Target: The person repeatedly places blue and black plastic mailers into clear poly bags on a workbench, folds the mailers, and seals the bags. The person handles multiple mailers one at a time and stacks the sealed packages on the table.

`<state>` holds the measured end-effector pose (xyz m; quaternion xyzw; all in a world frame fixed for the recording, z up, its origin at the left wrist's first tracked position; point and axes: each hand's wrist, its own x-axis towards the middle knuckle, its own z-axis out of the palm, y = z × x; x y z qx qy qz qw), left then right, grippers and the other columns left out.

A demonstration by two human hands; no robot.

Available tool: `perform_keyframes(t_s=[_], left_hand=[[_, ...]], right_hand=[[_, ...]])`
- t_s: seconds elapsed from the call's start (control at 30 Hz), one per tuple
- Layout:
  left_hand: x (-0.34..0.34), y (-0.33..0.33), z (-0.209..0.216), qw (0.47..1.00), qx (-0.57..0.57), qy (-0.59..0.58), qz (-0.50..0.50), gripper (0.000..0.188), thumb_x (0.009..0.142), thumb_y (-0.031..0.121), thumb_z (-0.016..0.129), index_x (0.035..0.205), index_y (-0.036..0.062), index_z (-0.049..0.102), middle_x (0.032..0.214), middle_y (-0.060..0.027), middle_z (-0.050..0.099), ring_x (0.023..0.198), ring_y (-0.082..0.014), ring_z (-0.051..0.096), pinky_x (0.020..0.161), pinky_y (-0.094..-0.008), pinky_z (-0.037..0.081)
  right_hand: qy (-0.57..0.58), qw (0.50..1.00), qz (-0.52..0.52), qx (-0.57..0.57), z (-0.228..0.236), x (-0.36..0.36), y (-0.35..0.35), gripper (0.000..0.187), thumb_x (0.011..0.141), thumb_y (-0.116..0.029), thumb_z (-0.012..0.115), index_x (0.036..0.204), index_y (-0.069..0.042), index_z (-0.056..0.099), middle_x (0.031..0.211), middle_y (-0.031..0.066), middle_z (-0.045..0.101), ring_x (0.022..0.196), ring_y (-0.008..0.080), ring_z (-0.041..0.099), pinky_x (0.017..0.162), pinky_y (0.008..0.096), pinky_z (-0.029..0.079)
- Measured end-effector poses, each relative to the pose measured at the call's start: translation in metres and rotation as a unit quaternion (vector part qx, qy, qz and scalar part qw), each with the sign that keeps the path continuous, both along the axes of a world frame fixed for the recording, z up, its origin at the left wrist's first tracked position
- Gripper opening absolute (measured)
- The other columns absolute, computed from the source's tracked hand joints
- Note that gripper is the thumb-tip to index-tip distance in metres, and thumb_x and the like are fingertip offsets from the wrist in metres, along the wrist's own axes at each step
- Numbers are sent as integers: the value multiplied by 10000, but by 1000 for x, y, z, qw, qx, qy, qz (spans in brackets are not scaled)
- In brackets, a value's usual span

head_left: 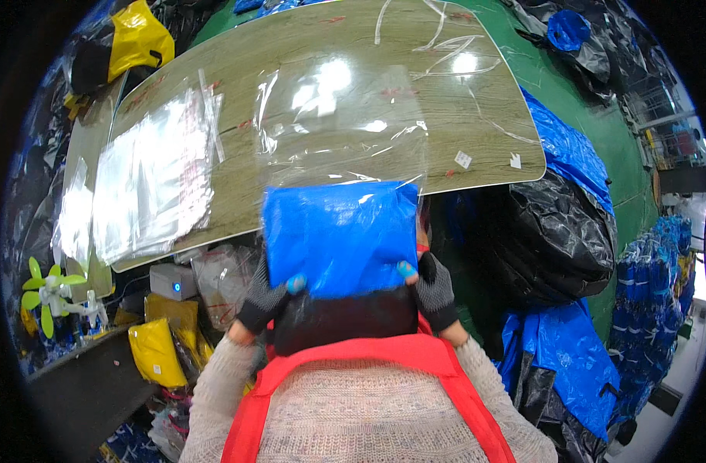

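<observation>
Between my hands is a folded piece of glossy fabric (pixel 341 235), blue on its far part and black on the part nearest my body. My left hand (pixel 262 297), in a dark glove with a light-blue thumb tip, is closed on its left side, thumb on top. Gloved the same way, my right hand (pixel 435 293) grips the right side. A clear plastic bag (pixel 341 147) lies flat on the table beyond, its near end meeting the blue fabric's far edge. How much of the fabric is inside the bag, I cannot tell. The fingers underneath are hidden.
A stack of clear bags (pixel 156 166) lies on the left of the wood-patterned table (pixel 476 116). White strips (pixel 445 58) are at its far right. At lower left are a green fan (pixel 48 293) and a yellow packet (pixel 157 353); black bundles (pixel 553 231) sit at right.
</observation>
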<state>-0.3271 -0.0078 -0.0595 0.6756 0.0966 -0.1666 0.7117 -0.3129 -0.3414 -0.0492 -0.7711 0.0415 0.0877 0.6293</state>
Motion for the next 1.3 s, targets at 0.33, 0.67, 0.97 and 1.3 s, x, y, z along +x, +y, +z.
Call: perform_keyframes(t_s=[0.33, 0.67, 0.97, 1.3], left_hand=[[93, 27, 7, 994, -88, -47, 46, 469, 924, 331, 639, 1257, 16, 540, 997, -48, 638, 870, -117, 602, 747, -260, 504], [-16, -29, 27, 999, -38, 29, 11, 735, 859, 299, 717, 1433, 19, 354, 1324, -139, 529, 1170, -229, 514, 1004, -380, 415], [38, -24, 81, 931, 350, -99, -35, 639, 892, 384, 620, 1383, 22, 432, 1365, -208, 491, 1252, -323, 468, 1071, -428, 336], [81, -59, 4, 781, 490, -356, -150, 549, 874, 409, 595, 1331, 112, 528, 1437, -223, 409, 1363, -424, 320, 1147, -515, 176]], right_hand=[[162, 975, 93, 117, -5, 93, -19, 528, 912, -490, 592, 1154, -20, 600, 987, 66, 653, 877, 146, 599, 800, 311, 493], [122, 991, 42, 21, 19, -14, -1, 893, 696, -454, 833, 1327, 41, 439, 1148, 212, 623, 1100, 290, 607, 949, 384, 482], [-130, 938, 151, -285, 56, 70, -9, 742, 806, -485, 700, 1336, -17, 475, 1251, 246, 564, 1113, 373, 577, 963, 423, 455], [-300, 847, 228, -375, -7, 97, 50, 712, 814, -394, 659, 1434, -149, 410, 1444, 156, 431, 1362, 363, 351, 1145, 510, 178]])
